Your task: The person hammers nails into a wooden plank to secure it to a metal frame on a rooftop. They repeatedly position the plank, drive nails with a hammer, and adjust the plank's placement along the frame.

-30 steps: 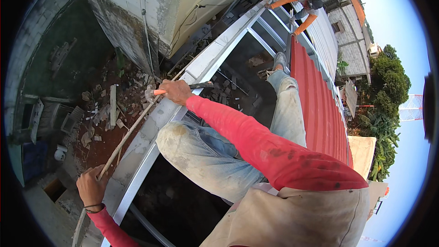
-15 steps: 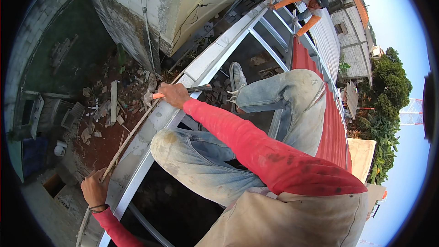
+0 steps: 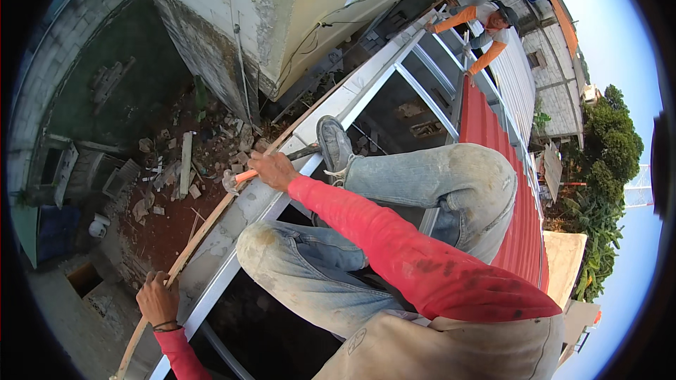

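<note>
My right hand [image 3: 273,169] is closed round the handle of a hammer [image 3: 246,176], orange near the head with a dark grip end. The hammer's metal head lies over the outer edge of the concrete wall top [image 3: 246,205], close to a long thin wooden strip [image 3: 199,234]. I cannot tell whether head and strip touch. Lower left, my left hand [image 3: 158,300] is wrapped round the same strip, which runs along the wall's outer edge. Beside the wall top runs a silver metal beam [image 3: 224,274].
My shoe [image 3: 334,148] rests at the beam and wall top. Dark open gaps lie between the metal frame members [image 3: 427,98]. Rubble [image 3: 186,169] covers the ground far below on the left. Red roof sheeting [image 3: 486,123] is at right; a co-worker [image 3: 486,24] leans over the frame's far end.
My shoe has moved left and down onto the frame edge. The hammer head has dropped lower beside the strip, its handle now more tilted. The view has shifted slightly.
</note>
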A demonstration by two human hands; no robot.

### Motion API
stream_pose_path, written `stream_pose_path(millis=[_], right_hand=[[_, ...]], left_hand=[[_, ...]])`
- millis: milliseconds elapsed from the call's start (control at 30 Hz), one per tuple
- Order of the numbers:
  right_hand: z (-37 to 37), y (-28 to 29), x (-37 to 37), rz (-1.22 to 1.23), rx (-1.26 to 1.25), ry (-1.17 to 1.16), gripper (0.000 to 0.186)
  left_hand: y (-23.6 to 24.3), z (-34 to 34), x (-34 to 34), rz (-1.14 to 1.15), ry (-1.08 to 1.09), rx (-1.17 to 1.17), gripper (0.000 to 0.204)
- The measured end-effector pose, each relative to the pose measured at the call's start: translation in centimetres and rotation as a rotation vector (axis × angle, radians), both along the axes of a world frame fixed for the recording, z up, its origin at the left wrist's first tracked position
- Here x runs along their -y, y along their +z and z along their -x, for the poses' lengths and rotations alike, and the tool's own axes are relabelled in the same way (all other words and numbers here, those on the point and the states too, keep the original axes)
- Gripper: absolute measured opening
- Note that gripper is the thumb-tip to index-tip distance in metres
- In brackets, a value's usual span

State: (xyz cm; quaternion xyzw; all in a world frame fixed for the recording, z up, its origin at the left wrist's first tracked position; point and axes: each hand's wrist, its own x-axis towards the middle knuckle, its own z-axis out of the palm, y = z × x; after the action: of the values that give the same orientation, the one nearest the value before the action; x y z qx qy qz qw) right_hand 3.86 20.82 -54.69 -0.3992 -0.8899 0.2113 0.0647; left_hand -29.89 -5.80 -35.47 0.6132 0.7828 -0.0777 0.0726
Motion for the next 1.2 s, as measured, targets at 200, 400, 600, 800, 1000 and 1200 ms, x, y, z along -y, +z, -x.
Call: stream_pose_path(millis=[200,400,600,800,1000,1200], right_hand=[[0.3,-0.8,0.1,-0.065,0.045,0.057,0.007],[0.6,-1.7,-1.3,-0.118,0.066,0.102,0.008],[0.9,0.3,-3.4,-0.129,0.106,0.220,0.010],[0.0,5.1,-7.2,-0.150,0.121,0.342,0.017],[-1.7,9.4,-11.1,-0.264,0.196,0.487,0.026],[-2.7,11.7,-12.6,-0.249,0.239,0.609,0.029]], left_hand=[[-0.3,0.8,0.2,-0.011,-0.025,-0.032,0.020],[-1.9,1.1,0.7,-0.015,-0.059,-0.025,0.020],[-0.5,1.8,-0.8,0.019,-0.072,0.006,0.023],[1.5,2.4,-2.7,-0.052,-0.096,-0.024,0.024],[2.4,1.8,-4.7,-0.119,-0.099,0.032,0.023],[1.4,0.3,-4.6,-0.123,-0.073,0.087,0.022]])
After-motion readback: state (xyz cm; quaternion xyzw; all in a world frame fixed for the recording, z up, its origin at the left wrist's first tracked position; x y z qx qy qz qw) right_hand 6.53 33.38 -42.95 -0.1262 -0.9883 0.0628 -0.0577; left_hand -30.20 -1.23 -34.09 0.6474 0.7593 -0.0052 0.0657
